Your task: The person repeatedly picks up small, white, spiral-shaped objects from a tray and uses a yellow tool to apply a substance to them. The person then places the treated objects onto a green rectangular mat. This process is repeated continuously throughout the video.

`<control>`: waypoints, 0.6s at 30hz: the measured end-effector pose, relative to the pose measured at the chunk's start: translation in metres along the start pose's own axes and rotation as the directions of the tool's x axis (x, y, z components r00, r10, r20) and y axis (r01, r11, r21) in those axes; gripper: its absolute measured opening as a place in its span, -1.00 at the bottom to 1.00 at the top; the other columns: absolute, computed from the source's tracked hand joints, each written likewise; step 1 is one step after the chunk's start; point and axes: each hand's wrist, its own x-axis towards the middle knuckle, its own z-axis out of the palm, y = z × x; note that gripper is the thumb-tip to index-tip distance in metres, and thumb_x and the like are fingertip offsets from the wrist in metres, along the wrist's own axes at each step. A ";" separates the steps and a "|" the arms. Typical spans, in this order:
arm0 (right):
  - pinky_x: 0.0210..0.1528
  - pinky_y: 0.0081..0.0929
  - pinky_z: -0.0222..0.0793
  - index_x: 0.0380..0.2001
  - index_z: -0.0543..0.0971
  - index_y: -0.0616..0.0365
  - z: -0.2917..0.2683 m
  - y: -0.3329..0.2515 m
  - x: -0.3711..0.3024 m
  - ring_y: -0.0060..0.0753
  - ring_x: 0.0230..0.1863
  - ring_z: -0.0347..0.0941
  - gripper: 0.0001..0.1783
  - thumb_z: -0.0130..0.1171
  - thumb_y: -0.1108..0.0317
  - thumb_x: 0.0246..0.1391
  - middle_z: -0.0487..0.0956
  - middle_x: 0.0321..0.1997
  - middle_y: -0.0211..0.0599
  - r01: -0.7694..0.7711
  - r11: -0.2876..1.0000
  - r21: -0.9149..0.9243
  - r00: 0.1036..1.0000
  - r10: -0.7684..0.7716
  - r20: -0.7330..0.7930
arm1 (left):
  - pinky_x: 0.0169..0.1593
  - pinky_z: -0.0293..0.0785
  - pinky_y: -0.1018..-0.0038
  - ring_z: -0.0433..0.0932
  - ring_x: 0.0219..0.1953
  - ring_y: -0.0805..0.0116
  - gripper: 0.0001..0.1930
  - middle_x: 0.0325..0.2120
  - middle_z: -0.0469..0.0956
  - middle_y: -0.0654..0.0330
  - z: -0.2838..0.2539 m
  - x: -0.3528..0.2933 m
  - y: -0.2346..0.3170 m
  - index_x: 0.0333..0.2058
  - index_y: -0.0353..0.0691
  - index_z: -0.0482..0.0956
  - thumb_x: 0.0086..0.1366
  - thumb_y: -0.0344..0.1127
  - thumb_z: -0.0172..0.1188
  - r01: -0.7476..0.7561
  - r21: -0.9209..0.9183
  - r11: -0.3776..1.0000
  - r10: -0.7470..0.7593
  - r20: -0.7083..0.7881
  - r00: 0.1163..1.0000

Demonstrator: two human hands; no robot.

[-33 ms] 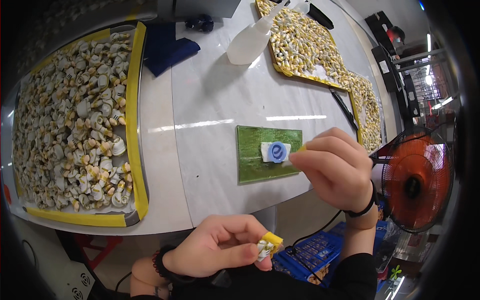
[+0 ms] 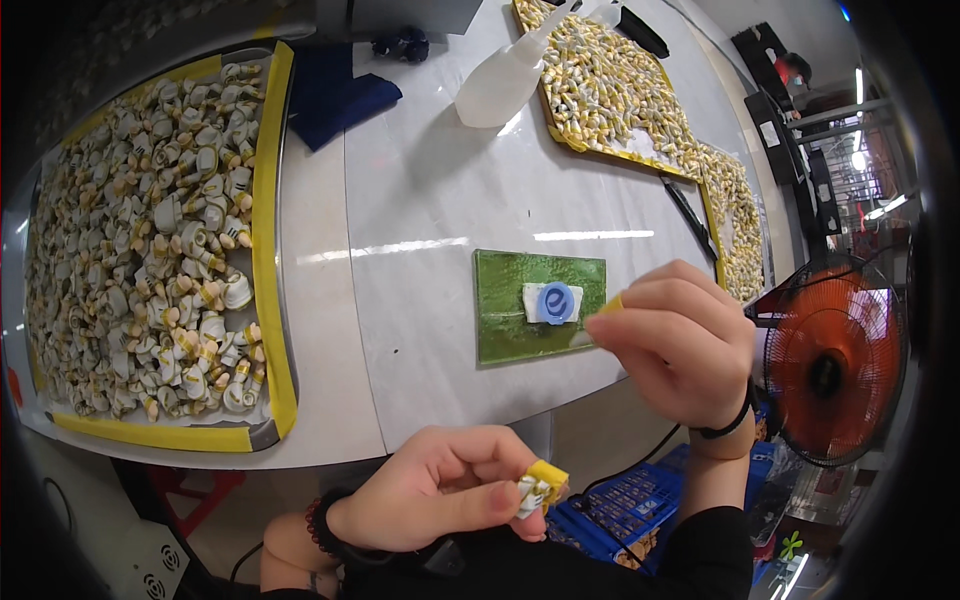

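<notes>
My left hand (image 2: pixel 440 490) is closed, pinching a small white figurine part (image 2: pixel 535 490) with a yellow end between thumb and fingers. To the right and higher up, my right hand (image 2: pixel 685 345) is closed in a pinch, and a small yellow piece (image 2: pixel 613 303) pokes out at its fingertips. Just left of those fingertips lies a green slab (image 2: pixel 500 330) on the table. On the slab sits a white pad (image 2: pixel 533 300), topped by a round blue cap-like thing (image 2: pixel 556 303) with a dark curl in its middle.
A yellow-edged tray (image 2: pixel 268 250) heaped with white figurine parts stands at left. Trays of small yellow-and-white pieces (image 2: pixel 620 90) lie far right. A squeeze bottle (image 2: pixel 495 90), navy cloth (image 2: pixel 345 110) and black pen-like tool (image 2: pixel 690 220) rest on the table; an orange fan (image 2: pixel 835 350) stands right.
My right hand has shifted slightly right, away from the blue cap-like thing, still pinching the yellow piece. My left hand is almost unmoved.
</notes>
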 end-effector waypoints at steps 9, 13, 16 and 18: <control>-0.49 -0.57 0.41 -0.42 0.59 0.31 -0.006 -0.021 0.004 -0.38 -0.50 0.46 -0.74 0.25 0.52 -0.34 0.52 -0.47 -0.27 0.176 0.900 0.398 0.984 -0.172 -0.046 | -0.17 0.49 0.54 0.55 -0.32 0.48 -0.72 -0.39 0.53 0.17 -0.002 0.009 -0.002 -0.19 -0.39 0.41 0.33 -0.23 0.02 0.092 -0.218 0.972 -0.063 0.133 0.989; -0.46 -0.58 0.42 -0.42 0.57 0.32 -0.007 -0.022 0.005 -0.38 -0.47 0.46 -0.75 0.26 0.50 -0.30 0.50 -0.45 -0.27 0.232 0.901 0.367 0.968 -0.252 0.005 | -0.18 0.49 0.54 0.55 -0.34 0.47 -0.73 -0.40 0.53 0.17 -0.006 0.010 -0.004 -0.20 -0.38 0.41 0.33 -0.23 0.02 0.138 -0.249 0.959 -0.102 0.152 0.983; -0.44 -0.57 0.42 -0.43 0.55 0.32 -0.002 -0.022 0.004 -0.38 -0.44 0.46 -0.76 0.26 0.50 -0.30 0.50 -0.42 -0.26 0.267 0.901 0.343 0.958 -0.286 0.005 | -0.18 0.48 0.53 0.55 -0.35 0.46 -0.74 -0.41 0.53 0.18 -0.006 0.012 -0.007 -0.21 -0.37 0.41 0.33 -0.24 0.03 0.129 -0.248 0.960 -0.096 0.142 0.985; -0.44 -0.57 0.43 -0.44 0.54 0.33 0.001 -0.020 0.002 -0.38 -0.42 0.46 -0.76 0.26 0.50 -0.30 0.49 -0.41 -0.25 0.279 0.900 0.334 0.955 -0.295 0.000 | -0.18 0.48 0.53 0.54 -0.34 0.46 -0.74 -0.41 0.53 0.18 -0.006 0.013 -0.008 -0.21 -0.37 0.41 0.32 -0.24 0.03 0.122 -0.253 0.960 -0.088 0.141 0.986</control>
